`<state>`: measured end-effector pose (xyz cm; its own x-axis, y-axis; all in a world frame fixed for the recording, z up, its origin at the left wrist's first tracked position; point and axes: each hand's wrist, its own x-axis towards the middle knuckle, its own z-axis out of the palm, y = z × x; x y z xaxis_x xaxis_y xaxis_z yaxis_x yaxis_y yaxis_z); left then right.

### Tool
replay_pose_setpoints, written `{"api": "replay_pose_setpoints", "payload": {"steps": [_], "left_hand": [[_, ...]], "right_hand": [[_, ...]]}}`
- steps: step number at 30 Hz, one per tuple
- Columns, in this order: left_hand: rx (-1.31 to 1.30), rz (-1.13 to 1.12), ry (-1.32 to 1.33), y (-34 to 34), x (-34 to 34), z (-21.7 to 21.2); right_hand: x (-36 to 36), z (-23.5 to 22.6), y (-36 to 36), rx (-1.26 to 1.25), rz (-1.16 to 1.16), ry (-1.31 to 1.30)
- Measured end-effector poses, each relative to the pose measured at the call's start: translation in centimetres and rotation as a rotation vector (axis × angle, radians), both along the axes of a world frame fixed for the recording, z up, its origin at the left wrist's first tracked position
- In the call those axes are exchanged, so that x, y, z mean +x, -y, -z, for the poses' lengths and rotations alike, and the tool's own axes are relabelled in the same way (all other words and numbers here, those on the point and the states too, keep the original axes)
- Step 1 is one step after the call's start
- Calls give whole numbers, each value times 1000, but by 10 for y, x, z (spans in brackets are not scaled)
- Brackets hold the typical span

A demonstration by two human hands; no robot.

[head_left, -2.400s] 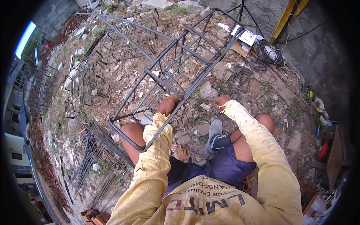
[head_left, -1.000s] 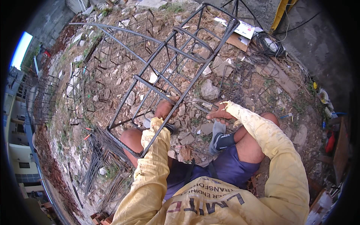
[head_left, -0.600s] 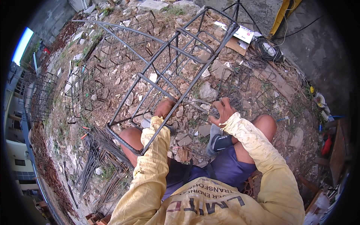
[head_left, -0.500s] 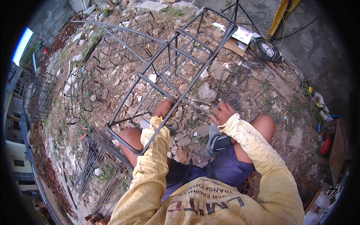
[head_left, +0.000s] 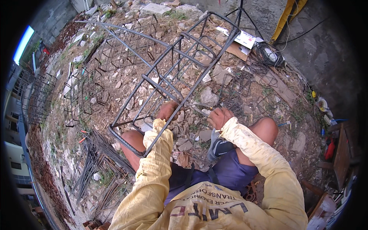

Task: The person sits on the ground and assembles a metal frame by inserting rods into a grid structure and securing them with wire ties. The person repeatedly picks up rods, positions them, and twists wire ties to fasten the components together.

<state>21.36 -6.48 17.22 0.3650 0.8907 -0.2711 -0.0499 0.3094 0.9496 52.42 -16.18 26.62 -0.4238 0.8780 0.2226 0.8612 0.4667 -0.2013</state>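
Note:
A long cage of dark steel rebar [head_left: 174, 73] lies tilted over rubble in front of me, its near end resting by my left knee. My left hand [head_left: 168, 111] is closed around one of the cage's long bars near that end. My right hand [head_left: 219, 117] is just to the right of the cage, fingers curled around a thin metal tool or wire that points left toward the bar; what it is I cannot make out. Both arms wear pale yellow sleeves.
Rubble and broken stones [head_left: 209, 96] cover the ground. Several more rebar cages [head_left: 126, 46] lie to the far left, loose bars and stirrups [head_left: 92, 168] at lower left. A tripod [head_left: 239, 11], cardboard [head_left: 239, 44], coiled cable [head_left: 268, 57] at upper right. Wooden furniture [head_left: 341, 153] at right.
My right hand has come back in toward the cage bar, beside my left hand, and closed on the thin piece. My left hand has stayed on the bar. The view has shifted slightly.

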Motion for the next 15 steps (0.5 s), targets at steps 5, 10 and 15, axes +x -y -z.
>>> {"api": "replay_pose_setpoints", "payload": {"steps": [5, 10, 15], "left_hand": [[-422, -175, -51, 2, 41, -53], [647, 28, -677, -1, 6, -25], [226, -163, -582, 14, 56, -75]], "right_hand": [[20, -24, -12, 45, 17, -93], [15, -23, -25, 47, 123, 58], [54, -5, -60, -159, 9, 196]]}}
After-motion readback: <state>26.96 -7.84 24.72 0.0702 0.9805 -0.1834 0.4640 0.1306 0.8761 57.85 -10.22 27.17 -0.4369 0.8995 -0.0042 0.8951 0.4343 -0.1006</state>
